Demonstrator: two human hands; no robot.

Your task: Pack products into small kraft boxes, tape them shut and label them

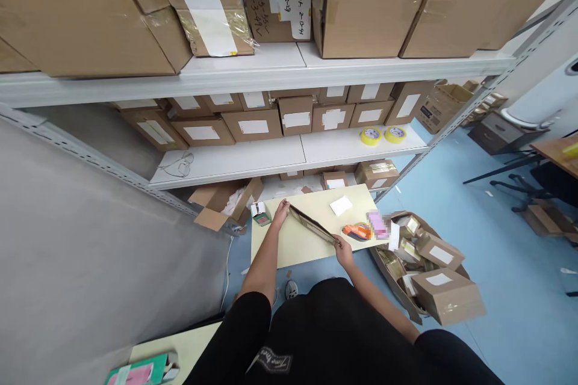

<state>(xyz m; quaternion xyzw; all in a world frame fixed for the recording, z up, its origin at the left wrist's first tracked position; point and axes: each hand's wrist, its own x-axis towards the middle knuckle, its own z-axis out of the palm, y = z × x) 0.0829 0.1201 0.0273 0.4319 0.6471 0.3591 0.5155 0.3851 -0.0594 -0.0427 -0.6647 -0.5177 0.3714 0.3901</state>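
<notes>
Held by both hands above the cream table is a thin, flat piece of cardboard, tilted and seen nearly edge-on. My left hand grips its far left end, fingers closed. At the near right end my right hand is closed on it too. Beside the left hand stands a small green and white box. To the right of the cardboard lie a white paper, an orange tool that looks like a tape dispenser and a blurred-out pink item.
Shelving full of labelled cartons rises behind the table, with two yellow tape rolls on its middle board. An open carton sits at the left. On the right floor, a large container holds several boxes. A grey wall is at left.
</notes>
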